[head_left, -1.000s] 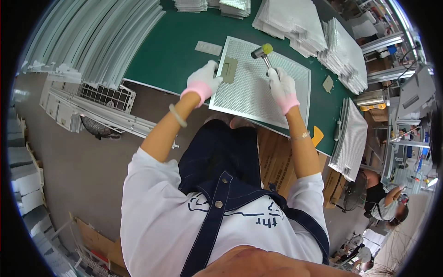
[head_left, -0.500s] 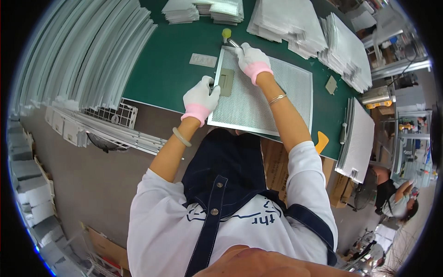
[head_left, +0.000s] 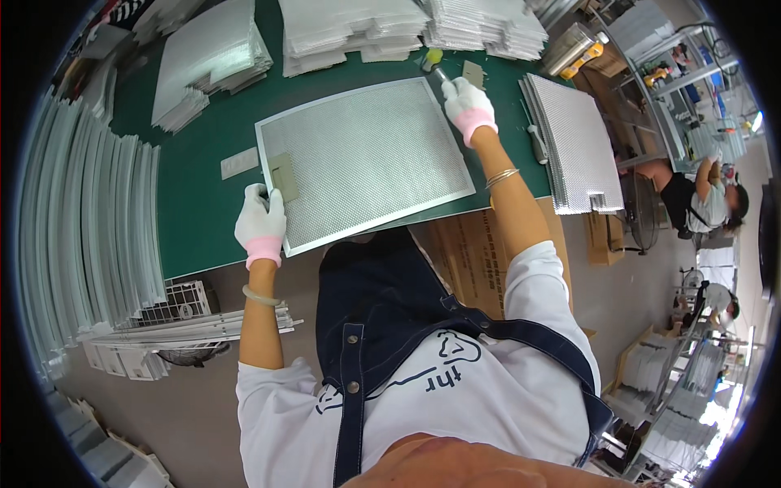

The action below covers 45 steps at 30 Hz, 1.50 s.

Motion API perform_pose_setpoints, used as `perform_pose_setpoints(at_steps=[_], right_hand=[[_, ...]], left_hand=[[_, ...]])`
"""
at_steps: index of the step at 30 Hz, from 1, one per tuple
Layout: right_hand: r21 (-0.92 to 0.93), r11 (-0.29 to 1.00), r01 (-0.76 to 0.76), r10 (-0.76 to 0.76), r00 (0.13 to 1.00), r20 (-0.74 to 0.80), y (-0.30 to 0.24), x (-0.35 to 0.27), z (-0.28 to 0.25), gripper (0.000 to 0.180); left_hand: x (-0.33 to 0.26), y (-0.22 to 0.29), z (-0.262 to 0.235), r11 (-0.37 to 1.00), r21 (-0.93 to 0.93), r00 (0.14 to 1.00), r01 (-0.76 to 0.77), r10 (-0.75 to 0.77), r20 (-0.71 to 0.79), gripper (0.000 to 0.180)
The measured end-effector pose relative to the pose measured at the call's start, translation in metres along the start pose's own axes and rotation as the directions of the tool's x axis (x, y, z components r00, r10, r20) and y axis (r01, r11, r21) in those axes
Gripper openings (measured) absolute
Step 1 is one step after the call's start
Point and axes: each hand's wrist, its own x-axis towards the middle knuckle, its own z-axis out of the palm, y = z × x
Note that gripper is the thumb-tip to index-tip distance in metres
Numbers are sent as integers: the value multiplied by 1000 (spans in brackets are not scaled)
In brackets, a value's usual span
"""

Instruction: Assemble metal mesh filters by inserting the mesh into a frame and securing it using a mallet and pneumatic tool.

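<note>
A metal mesh filter panel (head_left: 366, 154) with a pale frame lies on the green table, its near edge by my apron. My gloved left hand (head_left: 262, 218) grips its left edge, with the thumb up by a beige latch plate (head_left: 283, 177) set in the mesh. My gloved right hand (head_left: 469, 106) is closed round a hammer (head_left: 440, 73) with a silver shaft and a yellow-green head, just past the panel's far right corner. The fingers partly hide the hammer's handle.
Cut mesh sheets (head_left: 350, 28) are stacked along the far side. Framed panels (head_left: 89, 220) stand in a row at left. At right lie a screwdriver (head_left: 538, 145), more mesh panels (head_left: 573, 142) and a loose beige plate (head_left: 473, 75). A small embossed plate (head_left: 239, 163) rests left.
The view has swung to the right. My right hand and the hammer have gone from the panel's far left corner to its far right corner. My left hand stays at the left edge.
</note>
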Motion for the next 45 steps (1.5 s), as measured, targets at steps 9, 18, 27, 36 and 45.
perform_pose_setpoints(at_steps=[9,18,27,36,45], right_hand=[[-60,995,83,-81,996,39,12,20,1,38],[80,991,111,-104,991,-79,37,8,-11,38],[200,972,125,-175,951,256,115,-122,-65,35],[25,975,222,-223,960,169,119,-156,-52,28],[463,882,88,-120,992,40,127,-133,-30,33]], left_hand=[[-3,-3,0,998,65,1000,-1,0,21,27],[4,-6,7,994,110,1000,-25,25,-1,29],[7,-9,10,992,121,999,-36,39,-24,31],[6,-11,9,993,105,998,-46,51,-41,31],[11,-21,6,975,96,970,-202,212,-115,32]])
